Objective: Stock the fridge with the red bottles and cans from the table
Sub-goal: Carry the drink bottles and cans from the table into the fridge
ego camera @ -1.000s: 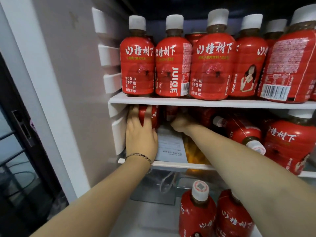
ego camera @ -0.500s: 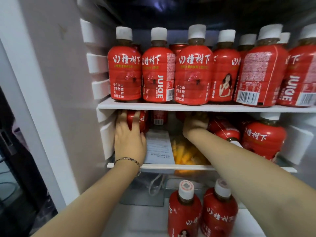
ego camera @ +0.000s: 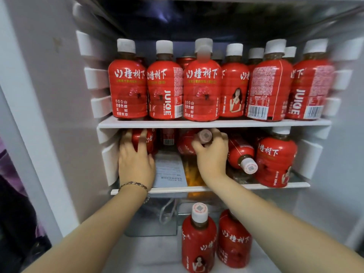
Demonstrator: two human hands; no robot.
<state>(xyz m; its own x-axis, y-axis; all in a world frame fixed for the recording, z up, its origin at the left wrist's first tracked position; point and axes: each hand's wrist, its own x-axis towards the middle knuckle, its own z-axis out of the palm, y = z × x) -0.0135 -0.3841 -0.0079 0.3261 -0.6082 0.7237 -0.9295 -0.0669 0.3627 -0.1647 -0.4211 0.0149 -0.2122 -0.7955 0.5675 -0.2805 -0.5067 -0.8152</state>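
Since the tipped bottle (ego camera: 184, 145) lies with its cap toward the camera, pinched at the neck by the right hand (ego camera: 211, 156) on the middle shelf (ego camera: 266, 185), the main hazard is judged to be a slip or roll. Its round body appears to rest over an orange packet (ego camera: 192, 173) and beside a paper leaflet (ego camera: 169, 168), both poor footing. If it is let go, it could run to the shelf lip and drop on the two upright bottles (ego camera: 199, 239) on the fridge floor. Headroom under the upper shelf (ego camera: 197, 124) looks tight, so standing it up risks catching the cap. A second fallen bottle (ego camera: 239, 152) just to the right could be nudged outward by the wrist. The left hand (ego camera: 136, 160), apart from the right, wraps its fingers round the left-end bottle (ego camera: 142, 139) against the fridge wall. A hard pull there could drag the leaflet out. The left hand hides that bottle's base, so whether it stands square cannot be told. The item behind (ego camera: 168, 136), showing a barcode, may be a can or a bottle. The rear rows are dark, the upper-shelf bottles (ego camera: 202, 89) are blurred, the packet's contents are unclear, and the counter is out of view.
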